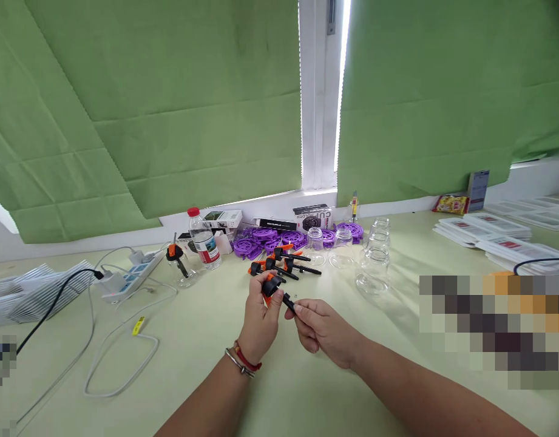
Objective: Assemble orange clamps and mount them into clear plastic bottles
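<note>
My left hand [261,315] grips a black-and-orange bottle cap [272,285] between thumb and fingers. A thin black rod [288,300] sits at the cap's underside, its other end pinched by my right hand [322,328]; whether rod and cap are joined I cannot tell. Just beyond my hands lies a pile of similar black-and-orange caps with rods [301,268]. A tiny part [295,296] rests on the table close to my right fingers. Another such cap [173,252] is fitted on a clear glass bottle [183,276] to the left.
Several clear glass bottles [372,267] stand right of the pile. Purple plastic pieces [256,241] and boxes [313,215] line the wall. A red-capped water bottle [204,240], a power strip [136,276] and a looped white cable [154,349] lie left; stacked white cards [484,227] are right.
</note>
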Available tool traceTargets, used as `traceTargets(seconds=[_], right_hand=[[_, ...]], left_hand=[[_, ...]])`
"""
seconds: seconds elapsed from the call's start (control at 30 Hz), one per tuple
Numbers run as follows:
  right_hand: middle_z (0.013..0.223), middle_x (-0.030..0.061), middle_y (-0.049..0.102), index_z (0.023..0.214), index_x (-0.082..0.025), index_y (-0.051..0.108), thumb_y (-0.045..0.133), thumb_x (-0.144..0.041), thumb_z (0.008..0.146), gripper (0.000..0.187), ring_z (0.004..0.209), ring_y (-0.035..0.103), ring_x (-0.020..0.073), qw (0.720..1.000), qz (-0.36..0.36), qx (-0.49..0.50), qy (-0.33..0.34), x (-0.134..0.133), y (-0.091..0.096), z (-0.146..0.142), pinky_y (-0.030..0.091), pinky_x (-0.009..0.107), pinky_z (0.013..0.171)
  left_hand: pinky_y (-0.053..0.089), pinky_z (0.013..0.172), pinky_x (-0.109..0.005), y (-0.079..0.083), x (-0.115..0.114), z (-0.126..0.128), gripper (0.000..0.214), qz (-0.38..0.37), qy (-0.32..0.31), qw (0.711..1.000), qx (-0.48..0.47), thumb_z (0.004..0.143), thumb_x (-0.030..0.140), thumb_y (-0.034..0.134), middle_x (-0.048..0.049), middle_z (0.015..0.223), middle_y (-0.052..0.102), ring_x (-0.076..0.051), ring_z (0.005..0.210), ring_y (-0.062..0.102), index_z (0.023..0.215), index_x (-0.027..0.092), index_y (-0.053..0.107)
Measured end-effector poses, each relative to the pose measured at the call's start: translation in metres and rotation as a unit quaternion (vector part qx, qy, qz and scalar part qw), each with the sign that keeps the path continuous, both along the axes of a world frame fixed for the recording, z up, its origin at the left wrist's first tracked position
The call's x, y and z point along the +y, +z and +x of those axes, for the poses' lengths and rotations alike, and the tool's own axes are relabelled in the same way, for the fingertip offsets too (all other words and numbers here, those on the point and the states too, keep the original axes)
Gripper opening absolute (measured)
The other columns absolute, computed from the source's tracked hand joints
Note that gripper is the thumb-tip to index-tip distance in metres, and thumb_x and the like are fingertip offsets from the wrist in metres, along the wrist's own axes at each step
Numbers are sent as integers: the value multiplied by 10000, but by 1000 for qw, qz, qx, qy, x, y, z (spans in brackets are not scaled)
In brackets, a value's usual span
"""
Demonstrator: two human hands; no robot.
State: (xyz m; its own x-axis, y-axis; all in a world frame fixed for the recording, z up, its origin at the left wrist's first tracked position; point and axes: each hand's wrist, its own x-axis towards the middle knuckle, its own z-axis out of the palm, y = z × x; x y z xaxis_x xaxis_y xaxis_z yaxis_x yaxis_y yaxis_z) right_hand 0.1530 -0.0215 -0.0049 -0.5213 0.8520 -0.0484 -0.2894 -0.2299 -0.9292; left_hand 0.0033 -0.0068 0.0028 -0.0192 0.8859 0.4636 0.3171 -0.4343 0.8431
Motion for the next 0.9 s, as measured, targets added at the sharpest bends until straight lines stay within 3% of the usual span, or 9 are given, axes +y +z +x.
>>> traceTargets(seconds=[0.13, 0.23, 0.3, 0.4, 0.5, 0.63, 0.9], right_hand=[[454, -108, 314, 744, -157, 492, 502, -424, 846, 285, 352, 306, 41, 1000, -7, -1, -9, 1, 2, 0, 231, 220, 435], [450, -101, 344, 713, -166, 481, 523, -436, 825, 296, 363, 341, 50, 1000, -17, 3, -13, 3, 2, 0, 271, 220, 435], [439, -82, 404, 748, -162, 504, 516, -455, 817, 301, 404, 438, 85, 1000, -15, -10, -5, 4, 2, 1, 311, 229, 454], [461, -42, 490, 761, -148, 532, 520, -458, 802, 312, 499, 526, 125, 999, 6, -38, 7, 4, 3, 1, 360, 244, 498], [517, -38, 507, 729, -143, 543, 552, -460, 775, 321, 479, 453, 87, 999, -1, -53, -5, 5, 4, 2, 379, 251, 525], [636, 1, 578, 747, -135, 564, 580, -471, 751, 336, 567, 493, 95, 997, -28, -70, -14, 5, 2, 2, 384, 252, 585], [669, 13, 596, 745, -132, 608, 559, -450, 774, 322, 616, 512, 108, 996, -5, -82, -22, 6, -1, 2, 392, 267, 639]], left_hand=[[365, 936, -349, 0, -1, 0, 417, 12, -12, 999, 30, 810, 328, 565, -80, 1185, 502, -201, 1072, 486, 1186, 225, 417], [334, 982, -391, -1, -3, 0, 750, 4, -25, 999, 41, 610, 341, 758, -104, 1239, 456, -258, 1156, 435, 1236, 217, 363], [316, 995, -431, -2, -4, 0, 939, -5, -19, 998, 62, 475, 331, 827, -124, 1267, 421, -297, 1184, 402, 1265, 206, 337], [272, 1018, -484, -4, -5, 0, 1055, -5, -13, 996, 90, 395, 309, 841, -150, 1327, 349, -337, 1239, 328, 1302, 191, 315], [221, 1036, -531, -6, -5, 1, 1110, -8, -18, 995, 97, 348, 302, 830, -167, 1371, 301, -375, 1280, 263, 1320, 179, 307], [204, 1038, -558, -9, -4, 5, 1138, -8, -3, 993, 122, 336, 356, 810, -185, 1395, 271, -408, 1294, 235, 1329, 163, 290], [261, 1003, -559, -9, -7, 9, 1049, 33, 36, 975, 216, 474, 387, 742, -211, 1350, 331, -401, 1263, 285, 1358, 115, 247]])
